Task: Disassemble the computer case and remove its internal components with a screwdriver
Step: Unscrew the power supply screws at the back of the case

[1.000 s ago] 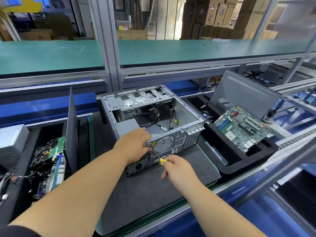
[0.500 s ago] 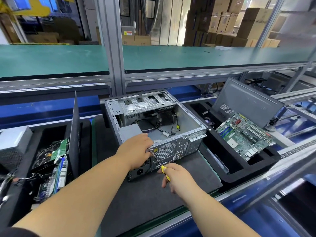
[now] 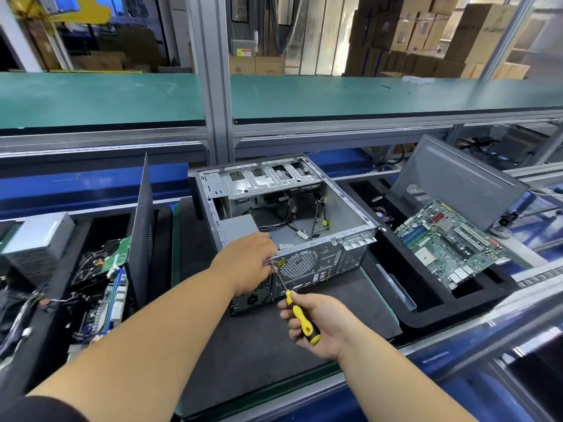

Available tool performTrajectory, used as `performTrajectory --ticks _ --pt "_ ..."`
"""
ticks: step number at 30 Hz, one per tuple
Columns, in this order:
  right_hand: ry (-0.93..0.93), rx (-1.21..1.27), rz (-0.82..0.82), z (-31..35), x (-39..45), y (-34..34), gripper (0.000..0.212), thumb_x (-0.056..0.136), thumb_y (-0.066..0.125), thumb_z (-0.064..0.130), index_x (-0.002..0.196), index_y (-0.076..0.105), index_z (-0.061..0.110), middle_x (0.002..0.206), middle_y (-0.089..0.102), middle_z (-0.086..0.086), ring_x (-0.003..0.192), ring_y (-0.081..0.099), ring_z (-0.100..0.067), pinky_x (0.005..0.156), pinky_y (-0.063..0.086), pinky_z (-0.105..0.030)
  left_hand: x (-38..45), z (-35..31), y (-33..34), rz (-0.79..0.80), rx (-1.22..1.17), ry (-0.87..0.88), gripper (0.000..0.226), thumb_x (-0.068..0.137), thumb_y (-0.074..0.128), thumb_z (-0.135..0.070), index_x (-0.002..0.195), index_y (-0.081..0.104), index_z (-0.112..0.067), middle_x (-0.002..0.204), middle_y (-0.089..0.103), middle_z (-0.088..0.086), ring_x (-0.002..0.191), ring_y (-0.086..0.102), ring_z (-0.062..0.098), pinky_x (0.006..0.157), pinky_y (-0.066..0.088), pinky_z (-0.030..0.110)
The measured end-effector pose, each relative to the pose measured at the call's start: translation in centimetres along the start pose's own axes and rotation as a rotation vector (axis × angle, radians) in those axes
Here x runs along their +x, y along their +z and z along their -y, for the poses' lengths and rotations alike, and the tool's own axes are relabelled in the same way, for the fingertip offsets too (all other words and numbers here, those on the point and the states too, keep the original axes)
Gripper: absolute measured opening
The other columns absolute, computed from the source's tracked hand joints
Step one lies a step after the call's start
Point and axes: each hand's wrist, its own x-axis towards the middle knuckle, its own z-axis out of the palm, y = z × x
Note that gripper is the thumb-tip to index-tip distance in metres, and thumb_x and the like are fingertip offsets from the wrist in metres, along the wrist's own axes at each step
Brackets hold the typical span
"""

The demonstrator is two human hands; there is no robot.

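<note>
From the head view, a black foam tray [image 3: 426, 312] sits to the right of the work mat; a green motherboard [image 3: 447, 245] lies tilted across its far compartment, and a dark grey side panel [image 3: 457, 181] leans upright behind the board. To the left, a second black tray [image 3: 54, 296] holds a jumble of circuit boards [image 3: 112, 287] and loose cables, with another dark panel [image 3: 141, 226] standing on edge in it and a grey power supply unit [image 3: 36, 242] at its far left. The computer case [image 3: 304, 214] lies on its side on the dark grey mat [image 3: 243, 354] at the centre, its open side up. Its interior is largely bare metal, with a few loose wires on the floor, a silver drive cage along the far edge, and a perforated fan grille on the rear panel facing the person. The left hand [image 3: 246, 263] grips the near top corner of the case, fingers curled over the edge. The right hand [image 3: 320, 324] is wrapped around the yellow-and-black handle of a screwdriver [image 3: 297, 309], whose tip meets the rear panel just beside the left hand.
</note>
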Motion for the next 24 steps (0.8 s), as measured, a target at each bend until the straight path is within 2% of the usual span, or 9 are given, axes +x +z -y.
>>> performTrajectory --ticks 5,9,11,13,16,18,20,22,24 --pt "-0.041 -0.016 0.020 0.0 0.0 0.4 0.021 0.103 0.049 0.020 0.088 0.057 0.007 0.059 0.052 -0.002 0.039 0.035 -0.008 0.038 0.030 -0.018 0.0 0.0 0.0 0.010 0.007 -0.006 0.019 0.094 0.053 -0.033 0.108 0.056 -0.020 0.129 0.052 -0.006 0.133 0.037 0.016 0.101 0.040 0.039" --pt "-0.110 -0.146 -0.035 -0.3 0.4 0.7 0.016 0.104 0.046 0.017 0.094 0.056 0.009 0.056 0.049 0.000 0.039 0.032 -0.008 0.040 0.028 -0.019 0.0 -0.1 0.1 0.014 0.007 0.000 0.023 0.094 0.053 -0.033 0.111 0.057 -0.019 0.130 0.052 -0.005 0.133 0.036 0.017 0.103 0.038 0.039" --pt "-0.154 -0.260 -0.092 -0.4 0.6 1.0 0.014 0.103 0.047 0.016 0.096 0.058 0.010 0.059 0.049 -0.001 0.040 0.032 -0.009 0.041 0.029 -0.019 0.0 0.0 0.2 0.007 0.012 0.008 0.014 0.093 0.055 -0.032 0.099 0.053 -0.019 0.126 0.053 -0.003 0.134 0.036 0.017 0.103 0.037 0.037" --pt "-0.252 -0.451 -0.176 -0.5 0.7 1.1 0.011 0.101 0.049 0.015 0.095 0.058 0.012 0.062 0.052 -0.002 0.041 0.034 -0.011 0.041 0.029 -0.020 0.0 -0.1 0.1 0.003 0.017 0.017 0.019 0.093 0.056 -0.031 0.086 0.040 -0.025 0.118 0.054 -0.002 0.133 0.038 0.018 0.100 0.039 0.037" --pt "-0.374 -0.714 -0.298 -0.8 1.0 1.1 0.013 0.099 0.051 0.020 0.087 0.055 0.019 0.064 0.058 -0.001 0.044 0.039 -0.011 0.042 0.031 -0.022 0.1 0.0 0.0 0.011 0.031 0.016 0.024 0.092 0.057 -0.033 0.083 0.036 -0.027 0.114 0.053 -0.002 0.126 0.042 0.020 0.096 0.042 0.041" --pt "-0.388 -0.780 -0.328 -0.9 1.3 1.2 0.014 0.099 0.051 0.023 0.085 0.054 0.021 0.065 0.061 -0.001 0.045 0.041 -0.012 0.045 0.032 -0.023 0.1 0.1 0.1 0.013 0.038 0.013 0.024 0.092 0.057 -0.034 0.082 0.036 -0.028 0.114 0.053 -0.003 0.126 0.043 0.019 0.096 0.043 0.042" --pt "-0.299 -0.635 -0.274 -0.8 1.4 1.5 0.018 0.100 0.052 0.027 0.087 0.057 0.015 0.064 0.060 -0.003 0.045 0.041 -0.013 0.046 0.032 -0.024 0.1 0.1 0.1 0.015 0.033 0.015 0.023 0.092 0.056 -0.034 0.083 0.036 -0.028 0.115 0.053 -0.003 0.127 0.042 0.019 0.097 0.042 0.042" --pt "-0.124 -0.315 -0.123 -0.5 1.3 1.5 0.032 0.101 0.052 0.033 0.086 0.062 0.006 0.063 0.058 -0.007 0.043 0.041 -0.013 0.044 0.034 -0.023 0.1 0.2 0.2 0.009 0.031 0.017 0.018 0.093 0.055 -0.033 0.085 0.040 -0.025 0.117 0.052 -0.002 0.127 0.041 0.020 0.097 0.041 0.042" --pt "-0.009 -0.118 0.011 -0.1 1.2 1.2 0.044 0.101 0.050 0.034 0.082 0.066 -0.003 0.068 0.061 -0.013 0.044 0.045 -0.013 0.043 0.037 -0.023 0.1 0.2 0.3 0.003 0.034 0.017 0.012 0.092 0.055 -0.032 0.091 0.048 -0.022 0.119 0.052 -0.002 0.127 0.041 0.019 0.097 0.042 0.042"
